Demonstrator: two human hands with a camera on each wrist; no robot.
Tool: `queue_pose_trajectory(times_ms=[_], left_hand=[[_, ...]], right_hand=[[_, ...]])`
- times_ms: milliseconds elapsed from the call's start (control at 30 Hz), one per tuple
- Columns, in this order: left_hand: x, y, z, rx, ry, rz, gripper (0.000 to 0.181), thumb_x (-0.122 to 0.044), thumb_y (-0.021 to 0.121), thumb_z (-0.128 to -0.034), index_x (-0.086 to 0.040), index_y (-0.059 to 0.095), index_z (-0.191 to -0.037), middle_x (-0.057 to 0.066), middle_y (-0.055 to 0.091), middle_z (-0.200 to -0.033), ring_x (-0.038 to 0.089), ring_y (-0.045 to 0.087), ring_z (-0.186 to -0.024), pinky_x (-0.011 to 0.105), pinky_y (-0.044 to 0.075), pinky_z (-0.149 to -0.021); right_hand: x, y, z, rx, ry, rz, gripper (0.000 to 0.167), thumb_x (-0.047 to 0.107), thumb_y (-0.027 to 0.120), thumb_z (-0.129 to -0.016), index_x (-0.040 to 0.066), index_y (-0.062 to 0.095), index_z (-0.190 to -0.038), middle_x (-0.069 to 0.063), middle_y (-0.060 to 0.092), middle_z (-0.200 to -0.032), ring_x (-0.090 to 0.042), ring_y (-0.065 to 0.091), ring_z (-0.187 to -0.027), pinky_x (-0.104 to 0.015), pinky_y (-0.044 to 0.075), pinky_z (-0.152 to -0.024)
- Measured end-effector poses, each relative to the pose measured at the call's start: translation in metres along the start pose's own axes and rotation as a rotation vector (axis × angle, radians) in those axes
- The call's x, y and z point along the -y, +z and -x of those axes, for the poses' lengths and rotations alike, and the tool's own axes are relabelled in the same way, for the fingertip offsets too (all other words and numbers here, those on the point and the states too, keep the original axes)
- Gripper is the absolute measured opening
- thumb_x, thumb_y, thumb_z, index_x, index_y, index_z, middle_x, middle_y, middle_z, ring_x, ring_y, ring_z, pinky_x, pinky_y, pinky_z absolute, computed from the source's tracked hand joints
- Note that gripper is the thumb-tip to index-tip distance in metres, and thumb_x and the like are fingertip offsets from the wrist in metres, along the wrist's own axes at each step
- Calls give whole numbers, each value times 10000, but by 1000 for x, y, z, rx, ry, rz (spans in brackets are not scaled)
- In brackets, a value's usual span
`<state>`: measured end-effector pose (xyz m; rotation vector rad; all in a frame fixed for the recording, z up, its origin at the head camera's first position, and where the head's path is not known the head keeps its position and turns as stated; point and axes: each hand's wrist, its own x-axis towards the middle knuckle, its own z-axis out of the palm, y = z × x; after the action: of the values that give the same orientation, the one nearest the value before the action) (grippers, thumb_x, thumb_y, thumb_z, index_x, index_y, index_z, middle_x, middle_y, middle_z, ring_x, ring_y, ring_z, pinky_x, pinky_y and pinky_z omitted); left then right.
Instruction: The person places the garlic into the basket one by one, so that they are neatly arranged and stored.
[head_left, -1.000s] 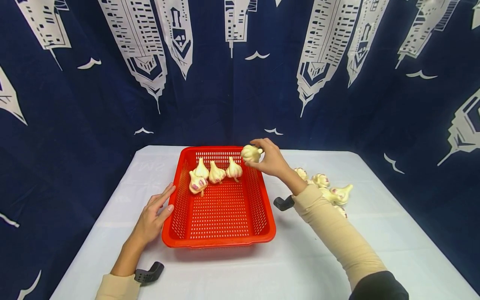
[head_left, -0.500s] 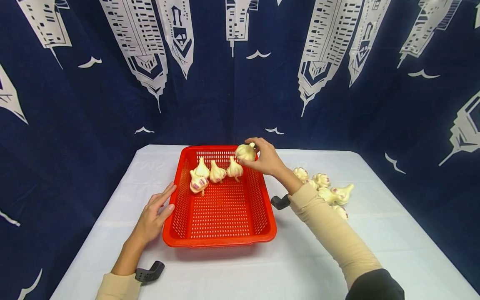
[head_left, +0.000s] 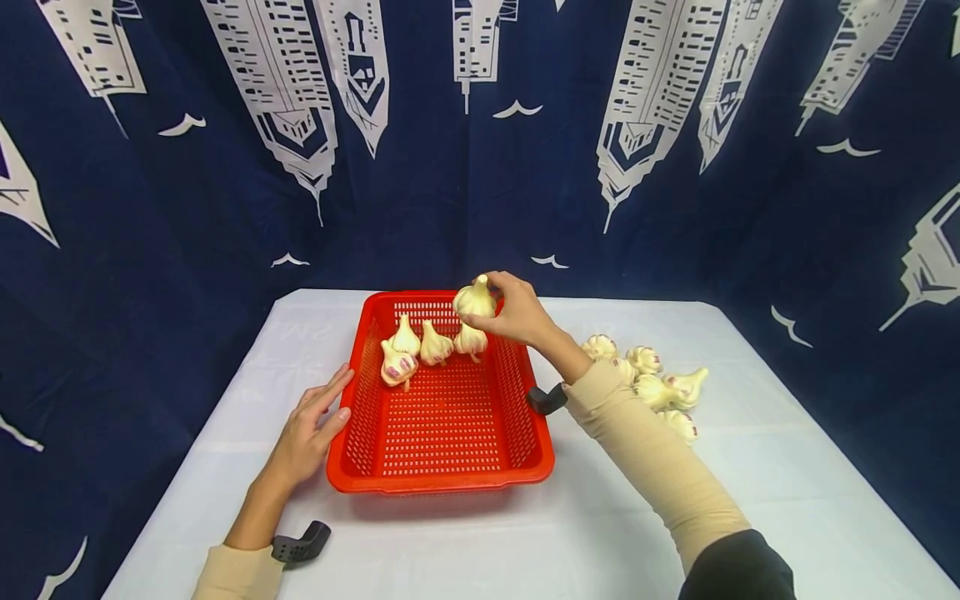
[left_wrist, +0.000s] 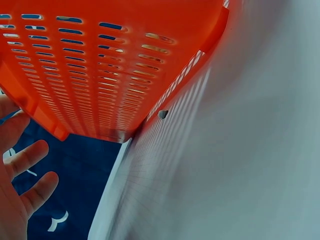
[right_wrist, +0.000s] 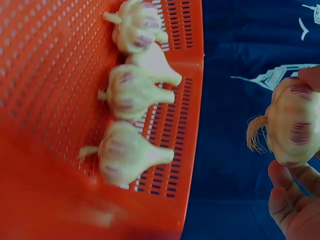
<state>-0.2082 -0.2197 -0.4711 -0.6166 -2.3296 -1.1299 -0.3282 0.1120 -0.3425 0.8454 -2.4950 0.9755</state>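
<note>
My right hand [head_left: 517,312] pinches a garlic bulb [head_left: 474,300] between thumb and fingers, stem up, over the back right of the red basket [head_left: 442,483]. In the right wrist view the held garlic bulb [right_wrist: 295,122] shows purple streaks and a tuft of roots. Several garlic bulbs [head_left: 435,344] lie inside the basket along its back; the rightmost is partly covered by the held one. With fingers extended, my left hand [head_left: 306,433] rests against the basket's left rim. The left wrist view shows those fingers [left_wrist: 30,157] beside the basket's slotted wall [left_wrist: 100,65].
A loose heap of garlic bulbs [head_left: 660,387] lies on the white table [head_left: 780,467] to the right, partly behind my right forearm. A dark blue cloth [head_left: 465,192] with white printed buildings hangs behind the table.
My right hand has moved left over the basket with the garlic bulb, whose stem has turned from pointing right to pointing up. The left hand stays at the rim.
</note>
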Motion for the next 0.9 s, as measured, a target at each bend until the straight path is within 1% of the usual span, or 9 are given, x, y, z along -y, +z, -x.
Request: queue_pose_trajectory(times_ms=[133,267,367,433,633,700,800,900], left_hand=[[-1,0,0,6,-1,-6,521,-109,594,-929,-60,511,-1441,106,457,-1501,235,496,-1133,254,382,-847],[-1,-1,-1,7,0,-9,520,-110,592,-931,-63,510,-1443,100,455,-1504,238,496,-1133,258,382,-854],[-2,0,-1,9,-6,-9,519,-112,588,-932,-62,509,-1443,98,455,-1505,238,493,-1139,265,385,-859],[-1,0,-1,11,-9,-10,519,-114,588,-933,-63,509,-1443,96,455,-1505,235,493,-1140,267,386,-859],[0,0,0,10,-7,-10,519,-112,587,-933,-55,507,-1443,105,455,-1503,244,496,-1137,277,384,-855],[0,1,0,9,-5,-11,520,-113,586,-934,-57,505,-1444,104,455,-1504,248,496,-1140,278,383,-854],[0,0,0,7,-3,-12,519,-114,586,-934,-59,507,-1444,103,455,-1504,251,496,-1142,280,383,-855],[-1,0,0,7,-2,-13,518,-115,588,-932,-59,510,-1441,102,455,-1504,249,496,-1143,283,385,-856]], right_hand=[[6,7,-3,15,0,-21,501,289,827,-764,25,642,-1148,-95,659,-1037,-256,640,-916,-338,536,-731],[11,15,-7,16,0,-61,479,292,842,-752,47,635,-1109,-79,673,-955,-249,639,-814,-315,515,-654],[14,22,-10,28,27,-76,476,317,851,-745,69,628,-1085,-68,669,-870,-238,614,-731,-302,491,-594],[16,26,-11,42,54,-86,480,331,852,-746,76,628,-1085,-71,673,-848,-227,614,-710,-299,493,-580],[17,39,-18,83,138,-75,552,385,847,-749,82,633,-1158,-103,681,-1022,-205,619,-821,-306,520,-680],[17,42,-19,100,156,-55,584,403,845,-746,75,639,-1182,-98,665,-1033,-201,586,-826,-300,501,-695],[14,48,-20,136,180,-62,522,407,839,-756,61,660,-1103,-67,655,-882,-166,543,-731,-273,457,-633],[11,53,-20,164,201,-80,415,414,830,-768,77,665,-946,-21,597,-697,-120,490,-611,-247,398,-550]])
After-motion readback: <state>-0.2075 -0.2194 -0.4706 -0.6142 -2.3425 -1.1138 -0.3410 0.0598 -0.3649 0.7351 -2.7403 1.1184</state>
